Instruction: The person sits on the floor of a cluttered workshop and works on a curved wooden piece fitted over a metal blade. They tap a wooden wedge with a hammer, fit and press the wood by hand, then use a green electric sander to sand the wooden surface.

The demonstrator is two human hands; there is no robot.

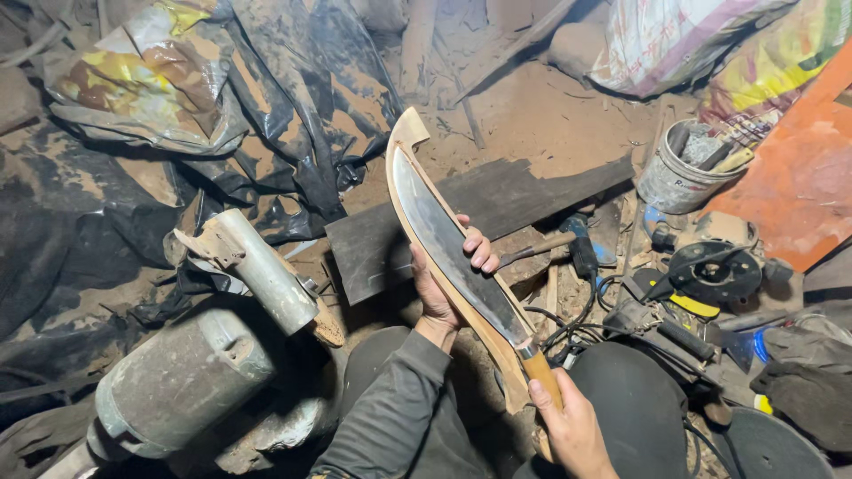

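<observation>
So here the knife, a big curved blade, is lying flat against a wooden board cut to the same curve, both held up in the air above the person's knees, well clear of the dirt floor. The left hand comes in from behind, fingers curled over the board's edge and resting right on the flat of the blade, so it's clamped on board and blade together. The right hand is closed tight around the knife's wooden handle at the low end.

What I'd worry about: those left fingertips sit close to the belly of the blade. If the knife slides along the board, or the right hand twists the handle, the edge could drag across them. I can't tell from this angle which side the sharp edge is on, so that's a guess.

Second thing, the board is long and only pinched near the middle. If the grip loosens, the top end could tip and the pair could separate, dropping the blade toward the legs.

Also the floor is cluttered: a grinder with cables just right of the knees, a bucket near the back, a metal cylinder on the left. Swinging the blade either way could hit something.
</observation>
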